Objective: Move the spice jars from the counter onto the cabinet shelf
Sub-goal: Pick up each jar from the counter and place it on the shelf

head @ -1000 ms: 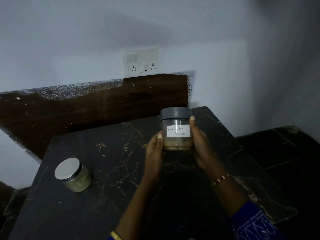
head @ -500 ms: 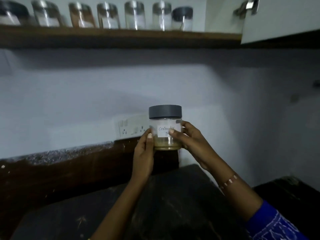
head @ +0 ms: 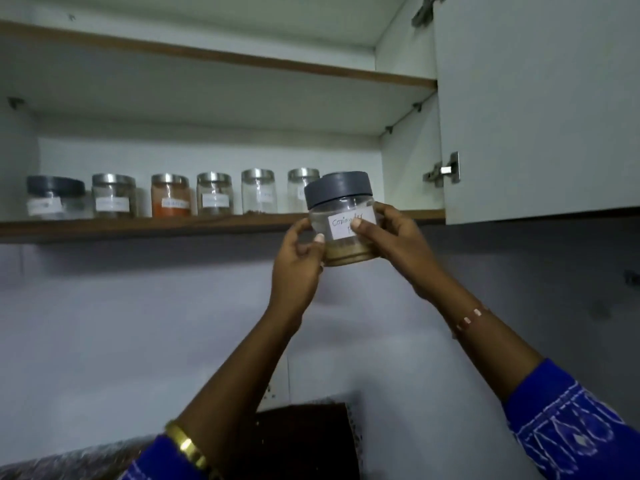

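I see both hands, left (head: 298, 258) and right (head: 391, 244), clamping the grey-lidded clear plastic jar (head: 341, 220); its base could catch the brown wooden shelf edge (head: 156, 227) at nine o'clock.

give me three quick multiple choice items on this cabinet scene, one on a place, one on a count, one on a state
1. Where is the held jar?
A. standing on the shelf
B. in front of the shelf's right end, in both hands
C. on the counter

2. How many jars stand on the shelf?
A. three
B. six
C. nine

3. How is the cabinet door?
A. open
B. shut
C. missing

Answers: 1 B, the left hand and right hand grip it at the shelf edge. 2 B, six jars stand in a row. 3 A, it is swung out and shows its hinge.
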The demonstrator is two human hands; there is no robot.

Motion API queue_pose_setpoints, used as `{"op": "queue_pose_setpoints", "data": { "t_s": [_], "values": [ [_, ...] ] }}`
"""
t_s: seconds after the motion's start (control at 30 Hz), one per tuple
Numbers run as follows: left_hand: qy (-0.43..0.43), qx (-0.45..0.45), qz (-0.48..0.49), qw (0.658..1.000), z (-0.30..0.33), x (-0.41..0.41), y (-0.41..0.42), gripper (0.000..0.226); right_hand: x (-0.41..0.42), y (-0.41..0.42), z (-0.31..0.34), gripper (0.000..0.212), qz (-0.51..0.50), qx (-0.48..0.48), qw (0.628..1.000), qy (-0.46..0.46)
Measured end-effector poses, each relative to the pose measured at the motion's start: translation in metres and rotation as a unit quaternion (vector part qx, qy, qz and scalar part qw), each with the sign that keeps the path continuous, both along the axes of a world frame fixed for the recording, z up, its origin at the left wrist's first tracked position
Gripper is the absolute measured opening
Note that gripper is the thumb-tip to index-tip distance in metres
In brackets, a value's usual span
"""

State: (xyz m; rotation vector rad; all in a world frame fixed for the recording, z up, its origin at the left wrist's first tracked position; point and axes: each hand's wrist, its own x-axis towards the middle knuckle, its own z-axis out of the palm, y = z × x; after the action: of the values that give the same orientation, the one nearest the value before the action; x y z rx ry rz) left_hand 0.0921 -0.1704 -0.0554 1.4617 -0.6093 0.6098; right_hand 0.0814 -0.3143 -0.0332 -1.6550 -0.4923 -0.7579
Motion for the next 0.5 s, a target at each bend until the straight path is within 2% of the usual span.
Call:
{"op": "queue_pose_setpoints", "data": {
  "t_s": [0.1,0.17,0.23,0.33,0.5],
  "values": [
    [-0.005,0.010,-0.039,0.999,0.023,0.013,-0.023,0.045,0.017,-0.020,0.025,0.039,-0.013,0.007,1.000,-0.005],
    [-0.019,0.038,-0.036,0.998,0.036,0.022,-0.038,0.053,0.031,-0.033,0.040,0.034,-0.013,0.019,1.000,-0.015],
    [-0.035,0.060,-0.020,0.997,0.051,0.033,-0.049,0.054,0.044,-0.044,0.053,0.033,-0.010,0.021,0.999,-0.027],
    [-0.054,0.082,0.013,0.995,0.072,0.050,-0.060,0.054,0.066,-0.056,0.066,0.042,-0.015,0.020,0.999,-0.037],
    [-0.078,0.166,0.066,0.981,0.092,0.088,-0.077,0.047,0.108,-0.069,0.075,0.046,-0.057,0.004,0.997,-0.059]
  ]
}}
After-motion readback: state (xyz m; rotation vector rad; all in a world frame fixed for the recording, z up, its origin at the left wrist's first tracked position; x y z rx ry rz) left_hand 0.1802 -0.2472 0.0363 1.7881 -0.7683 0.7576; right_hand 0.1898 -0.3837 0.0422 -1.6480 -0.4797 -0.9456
